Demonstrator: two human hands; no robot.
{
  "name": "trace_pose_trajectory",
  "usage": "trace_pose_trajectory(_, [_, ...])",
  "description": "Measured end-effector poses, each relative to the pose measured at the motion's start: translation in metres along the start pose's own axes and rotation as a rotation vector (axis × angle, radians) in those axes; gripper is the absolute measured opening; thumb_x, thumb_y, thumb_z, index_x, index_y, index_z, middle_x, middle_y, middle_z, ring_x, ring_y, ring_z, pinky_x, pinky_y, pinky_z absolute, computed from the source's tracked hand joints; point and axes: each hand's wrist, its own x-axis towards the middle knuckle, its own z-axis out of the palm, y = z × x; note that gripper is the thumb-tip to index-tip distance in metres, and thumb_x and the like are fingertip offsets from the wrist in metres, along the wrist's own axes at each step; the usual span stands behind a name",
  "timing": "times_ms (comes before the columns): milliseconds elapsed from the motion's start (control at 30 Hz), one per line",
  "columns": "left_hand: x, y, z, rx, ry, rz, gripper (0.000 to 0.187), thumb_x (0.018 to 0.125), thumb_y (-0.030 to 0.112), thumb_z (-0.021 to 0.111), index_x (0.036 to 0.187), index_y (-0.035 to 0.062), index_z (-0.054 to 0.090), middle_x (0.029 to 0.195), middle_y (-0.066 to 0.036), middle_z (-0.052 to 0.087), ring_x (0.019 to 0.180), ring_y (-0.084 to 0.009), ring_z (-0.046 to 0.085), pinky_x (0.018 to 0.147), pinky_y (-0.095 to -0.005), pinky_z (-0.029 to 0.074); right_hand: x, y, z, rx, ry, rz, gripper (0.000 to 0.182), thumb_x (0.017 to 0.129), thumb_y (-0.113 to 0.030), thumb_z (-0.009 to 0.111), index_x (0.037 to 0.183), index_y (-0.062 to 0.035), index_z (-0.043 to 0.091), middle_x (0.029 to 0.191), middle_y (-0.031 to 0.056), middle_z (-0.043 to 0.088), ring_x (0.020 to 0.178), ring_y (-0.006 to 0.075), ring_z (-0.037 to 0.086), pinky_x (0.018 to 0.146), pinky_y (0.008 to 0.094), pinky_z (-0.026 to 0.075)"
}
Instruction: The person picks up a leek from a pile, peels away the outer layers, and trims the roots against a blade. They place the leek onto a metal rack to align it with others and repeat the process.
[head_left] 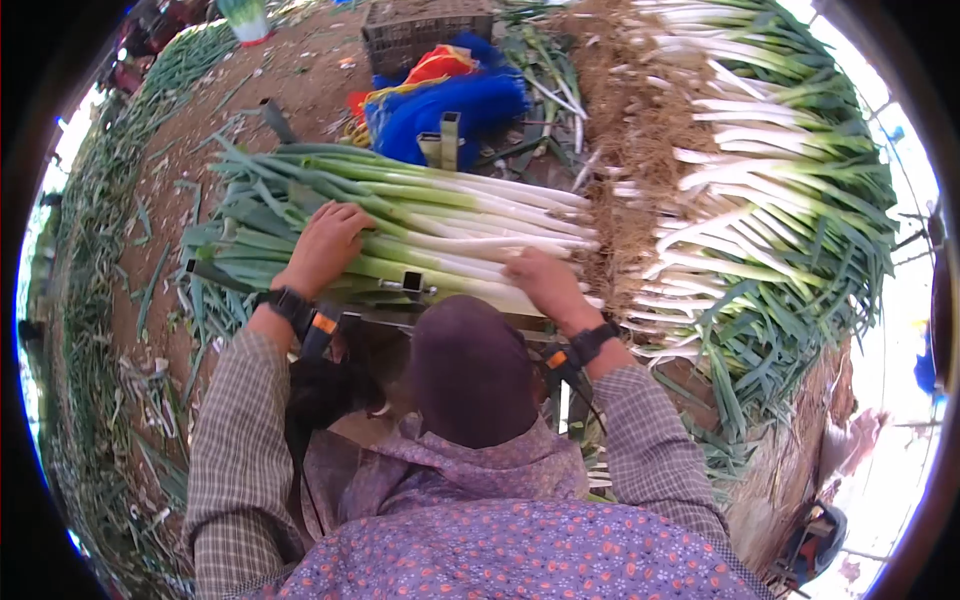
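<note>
Leeks in a bundle lie across the middle of the frame, green tops pointing to the left and white stalks to the right, resting in a metal rack whose upright posts rise behind the bundle in the upper middle and whose near posts poke up just in front of it. The left hand lies flat on the green part of the bundle, fingers together and curved over the leaves, pressing down on them. The right hand rests on the white stalks at the near edge of the bundle, fingers bent around the lowest stalks. Both wrists carry dark bands with orange tags. To the right of the frame a large heap of leeks is stacked with its roots and white ends facing the bundle, the straw-coloured roots almost touching the bundle's white ends, so the right side is crowded. Behind the rack, in the upper middle, a blue and red cloth is piled against a dark plastic crate. Loose green trimmings litter the bare soil on the left. The person's covered head fills the lower middle of the frame and hides the near edge of the rack.
</note>
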Motion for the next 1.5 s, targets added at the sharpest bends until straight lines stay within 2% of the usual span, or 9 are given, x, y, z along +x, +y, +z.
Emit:
trace_pose_trajectory(67, [-0.001, -0.010, -0.004, 0.141, -0.193, 0.040, 0.009, 0.078, 0.010, 0.058, 0.086, 0.0085, 0.063, 0.089, -0.007, 0.060, 0.096, -0.0283, 0.057, 0.087, -0.0413, 0.045, -0.004, 0.004, 0.000, 0.030, -0.033, 0.057, 0.015, 0.079, -0.016, 0.063, 0.092, -0.0099, 0.069, 0.084, 0.0129, 0.061, 0.085, 0.0331, 0.060, 0.075, 0.0412, 0.048])
trace_pose_trajectory(267, [-0.032, -0.006, 0.012, -0.083, -0.210, -0.151, 0.013, 0.079, 0.011, 0.060, 0.092, 0.0089, 0.059, 0.090, -0.009, 0.057, 0.094, -0.0311, 0.054, 0.081, -0.0426, 0.045, -0.002, 0.011, -0.007, 0.279, -0.117, 0.284, 0.015, 0.080, -0.017, 0.062, 0.089, -0.0081, 0.069, 0.084, 0.0133, 0.062, 0.082, 0.0351, 0.060, 0.074, 0.0427, 0.048])
trace_pose_trajectory(500, [-0.028, -0.015, 0.016, -0.143, -0.101, -0.163, 0.007, 0.079, 0.012, 0.061, 0.086, 0.0104, 0.060, 0.084, -0.006, 0.058, 0.088, -0.0294, 0.056, 0.076, -0.0424, 0.045, 0.038, -0.017, 0.009, -0.304, 0.222, -0.134, 0.021, 0.077, -0.018, 0.065, 0.098, -0.0136, 0.065, 0.090, 0.0080, 0.063, 0.095, 0.0322, 0.058, 0.075, 0.0406, 0.048])
trace_pose_trajectory(600, [-0.031, -0.013, 0.017, -0.166, -0.078, -0.156, 0.008, 0.078, 0.012, 0.061, 0.086, 0.0098, 0.060, 0.084, -0.006, 0.059, 0.086, -0.0302, 0.055, 0.075, -0.0430, 0.045, 0.043, -0.006, 0.005, -0.433, -0.016, 0.012, 0.022, 0.079, -0.013, 0.061, 0.100, -0.0135, 0.063, 0.092, 0.0079, 0.063, 0.091, 0.0331, 0.059, 0.073, 0.0425, 0.048])
trace_pose_trajectory(767, [-0.026, -0.011, 0.014, -0.186, -0.115, -0.191, 0.009, 0.076, 0.008, 0.062, 0.085, 0.0062, 0.060, 0.086, -0.010, 0.058, 0.090, -0.0326, 0.054, 0.078, -0.0432, 0.045, 0.039, -0.012, 0.016, -0.137, 0.027, -0.095, 0.021, 0.080, -0.010, 0.056, 0.101, -0.0104, 0.062, 0.094, 0.0154, 0.066, 0.089, 0.0343, 0.063, 0.076, 0.0452, 0.050])
trace_pose_trajectory(967, [-0.023, -0.005, 0.013, -0.187, -0.146, -0.223, 0.006, 0.076, 0.010, 0.061, 0.081, 0.0091, 0.060, 0.084, -0.009, 0.058, 0.088, -0.0320, 0.055, 0.077, -0.0429, 0.045, 0.051, -0.033, -0.001, -0.332, -0.377, 0.102, 0.027, 0.090, -0.009, 0.045, 0.112, -0.0038, 0.059, 0.099, 0.0222, 0.066, 0.094, 0.0385, 0.064, 0.079, 0.0484, 0.050])
trace_pose_trajectory(1100, [-0.029, -0.001, 0.012, -0.165, -0.112, -0.216, 0.008, 0.076, 0.010, 0.062, 0.083, 0.0085, 0.061, 0.086, -0.009, 0.059, 0.090, -0.0323, 0.056, 0.078, -0.0433, 0.045, 0.060, -0.021, -0.001, -0.284, -0.511, 0.151, 0.029, 0.089, -0.015, 0.047, 0.111, -0.0032, 0.062, 0.102, 0.0230, 0.066, 0.095, 0.0393, 0.063, 0.082, 0.0476, 0.049])
trace_pose_trajectory(1200, [-0.028, -0.001, 0.009, -0.152, -0.087, -0.196, 0.010, 0.076, 0.010, 0.063, 0.086, 0.0080, 0.061, 0.089, -0.009, 0.060, 0.092, -0.0319, 0.056, 0.079, -0.0431, 0.045, 0.078, 0.000, -0.001, -0.294, -0.736, 0.000, 0.031, 0.087, -0.020, 0.050, 0.106, -0.0022, 0.066, 0.102, 0.0232, 0.066, 0.094, 0.0397, 0.062, 0.084, 0.0471, 0.048])
trace_pose_trajectory(1500, [-0.032, -0.004, 0.009, -0.201, -0.096, -0.199, 0.012, 0.075, 0.005, 0.062, 0.086, 0.0071, 0.061, 0.090, -0.008, 0.060, 0.093, -0.0320, 0.056, 0.080, -0.0428, 0.046, 0.058, -0.001, -0.022, -0.361, -0.486, 0.032, 0.027, 0.081, -0.025, 0.059, 0.099, -0.0062, 0.068, 0.095, 0.0175, 0.068, 0.093, 0.0352, 0.064, 0.081, 0.0457, 0.051])
